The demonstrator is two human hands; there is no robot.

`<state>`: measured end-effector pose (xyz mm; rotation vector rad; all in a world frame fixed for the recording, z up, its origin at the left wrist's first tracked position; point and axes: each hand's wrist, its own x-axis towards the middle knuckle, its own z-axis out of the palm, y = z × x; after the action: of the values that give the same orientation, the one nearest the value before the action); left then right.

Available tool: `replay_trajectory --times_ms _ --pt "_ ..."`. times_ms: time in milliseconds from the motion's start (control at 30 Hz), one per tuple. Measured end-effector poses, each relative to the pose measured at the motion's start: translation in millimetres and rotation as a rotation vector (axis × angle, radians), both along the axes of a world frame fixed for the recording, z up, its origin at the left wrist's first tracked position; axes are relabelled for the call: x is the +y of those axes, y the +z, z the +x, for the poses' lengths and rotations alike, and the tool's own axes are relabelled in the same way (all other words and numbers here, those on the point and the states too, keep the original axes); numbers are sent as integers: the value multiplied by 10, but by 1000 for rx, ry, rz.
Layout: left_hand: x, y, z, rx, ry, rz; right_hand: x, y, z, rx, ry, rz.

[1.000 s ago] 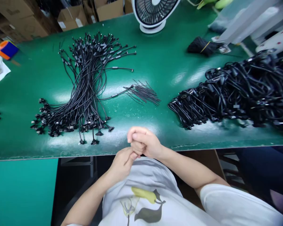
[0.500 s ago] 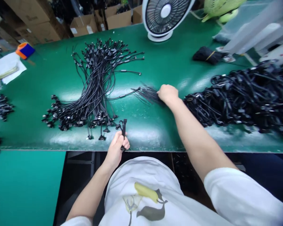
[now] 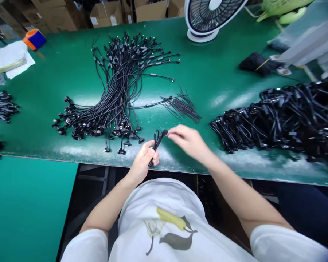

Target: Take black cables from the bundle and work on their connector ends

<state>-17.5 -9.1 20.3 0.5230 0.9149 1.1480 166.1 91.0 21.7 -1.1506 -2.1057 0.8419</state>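
My left hand (image 3: 144, 160) is closed around a folded black cable (image 3: 159, 139) near the table's front edge, its loop and a connector end sticking up past the fingers. My right hand (image 3: 190, 142) is in a pinch, fingertips at the connector end of that cable; whatever thin thing they hold is too small to make out. Beyond both hands lies a loose heap of thin black ties (image 3: 184, 105). Behind and left of my left hand, a large bunch of straight black cables (image 3: 113, 91) with connectors at both ends is spread out.
Bundled black cables (image 3: 276, 120) are piled on the right of the green table (image 3: 71, 65). A white fan (image 3: 202, 36) stands at the back, with a black banded bundle (image 3: 258, 64) to its right. Papers (image 3: 12, 60) and an orange-and-blue tape roll (image 3: 35, 39) lie far left.
My right hand has left the heap of thin ties and come toward me to the cable in my left hand. The left hand has risen slightly with the cable. The view has shifted.
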Motion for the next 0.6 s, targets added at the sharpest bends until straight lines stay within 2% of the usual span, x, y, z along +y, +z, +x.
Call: replay_trajectory --times_ms 67,133,300,433,500,600 --pt "34 -72 37 56 -2 47 -293 -55 -146 36 169 -106" --pt "47 -147 42 155 19 87 -473 -101 -214 17 202 -69" --pt "37 -191 -13 491 37 120 -483 -63 -212 -313 240 461" --pt "51 -139 -43 744 60 222 -339 92 -249 -370 526 816" --pt "58 -126 -60 759 35 244 -285 154 -282 -398 618 952" --pt "61 -127 -97 634 -33 160 -250 209 -315 -495 663 1052"
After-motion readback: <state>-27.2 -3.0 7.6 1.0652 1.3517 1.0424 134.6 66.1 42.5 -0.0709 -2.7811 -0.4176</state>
